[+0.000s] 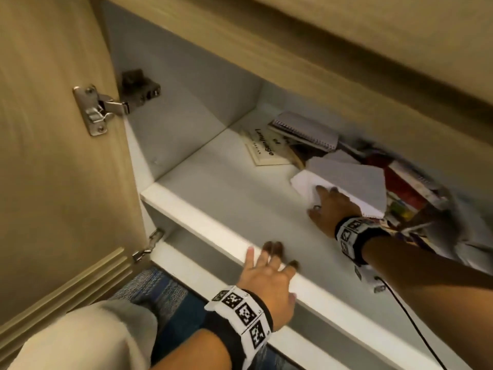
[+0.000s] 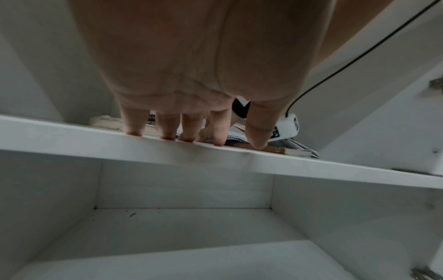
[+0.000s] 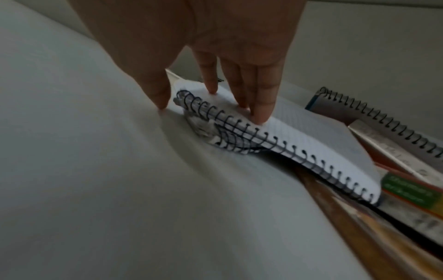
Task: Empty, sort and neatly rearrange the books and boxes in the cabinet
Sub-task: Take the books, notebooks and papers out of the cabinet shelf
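Observation:
An open spiral notebook (image 1: 354, 182) with squared white pages lies on the white cabinet shelf (image 1: 213, 209), at the left edge of a messy pile of books (image 1: 410, 188). My right hand (image 1: 328, 206) lies on it. In the right wrist view the straight fingers (image 3: 261, 113) press on the top page of the notebook (image 3: 311, 136), and the thumb tip touches the shelf (image 3: 72, 132) beside its corner. My left hand (image 1: 269, 271) rests with spread fingertips (image 2: 167, 135) on the shelf's front edge (image 2: 72, 136) and holds nothing.
A cream book (image 1: 264, 150) printed "Language" and a grey spiral notebook (image 1: 306, 129) lie at the back of the shelf. The wooden door (image 1: 53, 129) stands open at the left. A lower compartment (image 2: 182, 227) sits beneath. A black cable (image 1: 408, 311) hangs from my right wrist.

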Tool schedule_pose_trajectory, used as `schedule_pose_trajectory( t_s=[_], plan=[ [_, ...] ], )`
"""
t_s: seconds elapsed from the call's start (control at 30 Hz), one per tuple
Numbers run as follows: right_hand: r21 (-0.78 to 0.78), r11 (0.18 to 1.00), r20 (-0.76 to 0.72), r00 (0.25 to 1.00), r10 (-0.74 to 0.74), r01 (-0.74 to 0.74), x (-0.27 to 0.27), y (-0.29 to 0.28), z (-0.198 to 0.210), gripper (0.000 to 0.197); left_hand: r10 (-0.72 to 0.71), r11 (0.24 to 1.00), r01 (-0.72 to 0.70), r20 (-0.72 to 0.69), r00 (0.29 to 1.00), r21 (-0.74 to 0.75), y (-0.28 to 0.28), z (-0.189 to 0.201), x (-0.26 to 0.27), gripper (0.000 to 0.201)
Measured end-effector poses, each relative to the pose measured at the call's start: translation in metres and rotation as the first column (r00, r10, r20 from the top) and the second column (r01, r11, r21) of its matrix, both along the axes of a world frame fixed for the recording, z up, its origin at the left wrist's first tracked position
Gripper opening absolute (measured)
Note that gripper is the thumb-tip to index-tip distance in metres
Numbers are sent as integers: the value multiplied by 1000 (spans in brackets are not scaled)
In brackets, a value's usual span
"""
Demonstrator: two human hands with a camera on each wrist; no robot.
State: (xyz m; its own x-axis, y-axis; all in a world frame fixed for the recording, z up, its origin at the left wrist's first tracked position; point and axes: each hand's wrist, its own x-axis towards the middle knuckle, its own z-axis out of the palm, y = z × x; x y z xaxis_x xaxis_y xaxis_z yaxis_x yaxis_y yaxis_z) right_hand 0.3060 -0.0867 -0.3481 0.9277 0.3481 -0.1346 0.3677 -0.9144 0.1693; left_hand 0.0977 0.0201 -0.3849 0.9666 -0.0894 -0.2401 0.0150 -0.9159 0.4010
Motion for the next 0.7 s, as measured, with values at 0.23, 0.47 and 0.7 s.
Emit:
schedule_pose_trajectory(
  t_s=[0.23,0.47,0.7],
  plan=[
    [-192,975,17,993,115,-110,5,22,0,31,60,989,-56,22,998,-138,11,10,16,54],
    [-129,958,-23,967,255,-255,-42,28,25,33,295,857,-290,-56,954,-427,13,28,25,40],
    [641,766,-152,971,187,-47,-110,47,34,32,436,246,-520,-386,813,-818,39,14,47,72]
  ],
)
